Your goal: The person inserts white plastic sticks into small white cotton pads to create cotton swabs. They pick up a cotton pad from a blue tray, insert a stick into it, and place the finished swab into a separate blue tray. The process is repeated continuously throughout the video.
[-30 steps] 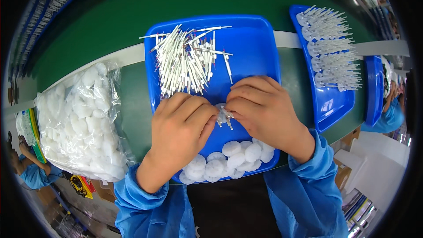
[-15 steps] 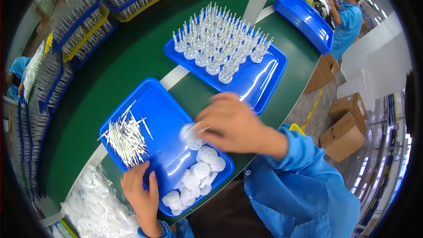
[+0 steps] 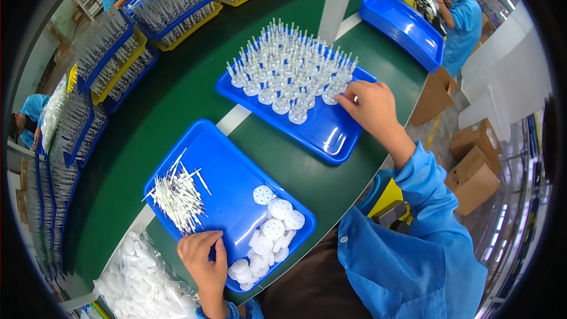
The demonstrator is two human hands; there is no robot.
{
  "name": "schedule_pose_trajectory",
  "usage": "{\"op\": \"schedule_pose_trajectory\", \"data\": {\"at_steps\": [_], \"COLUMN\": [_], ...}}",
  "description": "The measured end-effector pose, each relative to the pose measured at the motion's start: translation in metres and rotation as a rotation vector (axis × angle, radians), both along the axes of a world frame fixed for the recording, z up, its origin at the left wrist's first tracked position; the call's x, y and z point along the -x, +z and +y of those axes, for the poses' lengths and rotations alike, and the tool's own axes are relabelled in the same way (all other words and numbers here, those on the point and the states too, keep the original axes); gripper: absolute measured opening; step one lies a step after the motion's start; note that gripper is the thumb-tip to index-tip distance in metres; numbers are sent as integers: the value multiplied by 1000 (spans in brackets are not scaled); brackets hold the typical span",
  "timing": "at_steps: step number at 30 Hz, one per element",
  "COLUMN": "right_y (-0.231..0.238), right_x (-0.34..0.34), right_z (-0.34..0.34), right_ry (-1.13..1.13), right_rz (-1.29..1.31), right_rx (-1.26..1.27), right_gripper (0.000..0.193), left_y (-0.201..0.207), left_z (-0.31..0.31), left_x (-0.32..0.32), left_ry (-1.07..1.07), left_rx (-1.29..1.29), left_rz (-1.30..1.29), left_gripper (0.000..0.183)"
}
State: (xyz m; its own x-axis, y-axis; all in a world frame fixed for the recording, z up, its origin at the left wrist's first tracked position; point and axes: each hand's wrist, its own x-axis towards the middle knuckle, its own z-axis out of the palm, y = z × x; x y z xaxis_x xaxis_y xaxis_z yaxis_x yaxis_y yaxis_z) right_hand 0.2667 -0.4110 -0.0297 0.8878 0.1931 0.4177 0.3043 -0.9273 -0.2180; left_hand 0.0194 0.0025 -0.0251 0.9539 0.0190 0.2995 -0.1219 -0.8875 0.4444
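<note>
My right hand (image 3: 373, 109) reaches over the right side of the far blue tray (image 3: 319, 145). Its fingertips are pinched together beside the end of a group of clear discs with upright stems (image 3: 283, 74); whatever they grip is hidden. My left hand (image 3: 204, 260) rests at the near edge of the nearer blue tray (image 3: 221, 171). Its fingers are bent, with thumb and forefinger close together below a pile of thin white sticks (image 3: 179, 199); anything between them is too small to make out. White perforated discs (image 3: 273, 228) lie heaped along this tray's right side.
A clear bag of white parts (image 3: 139, 277) lies left of my left hand. Stacked trays of stemmed pieces (image 3: 112, 53) line the far left. An empty blue tray (image 3: 401, 26), a post (image 3: 339, 0) and a co-worker (image 3: 462, 23) are beyond. Cardboard boxes (image 3: 472, 180) stand at right.
My right hand has moved from above the white discs, where it held a blurred disc with a stem, to the far tray's right side. My left thumb and forefinger have drawn closer together.
</note>
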Motion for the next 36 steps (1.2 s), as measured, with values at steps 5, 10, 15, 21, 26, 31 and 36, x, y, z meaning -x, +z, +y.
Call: {"op": "schedule_pose_trajectory", "data": {"at_steps": [5,10,15,21,26,31,36], "right_y": [18,32,11,8,22,10,5], "right_x": [42,57,26,8,23,21,31], "right_z": [31,146,253,277,270,270,254], "right_ry": [149,776,1144,1294,1114,923,852], "right_rz": [-75,-12,-278,-301,222,720,919], "right_rx": [-130,-177,140,217,-476,-1116,-1286], "right_gripper": [25,18,5,5,13,18,17], "left_y": [-3,-5,-4,8,16,-4,15], "left_z": [4,9,14,10,-11,-36,-10], "left_x": [-3,-9,-7,-10,-55,-88,-79], "left_ry": [23,45,69,124,-73,-241,-61], "left_rx": [56,52,85,91,149,113,832], "left_rz": [-29,-79,-56,17,117,97,303], "left_gripper": [16,19,18,20,35,35,25]}}
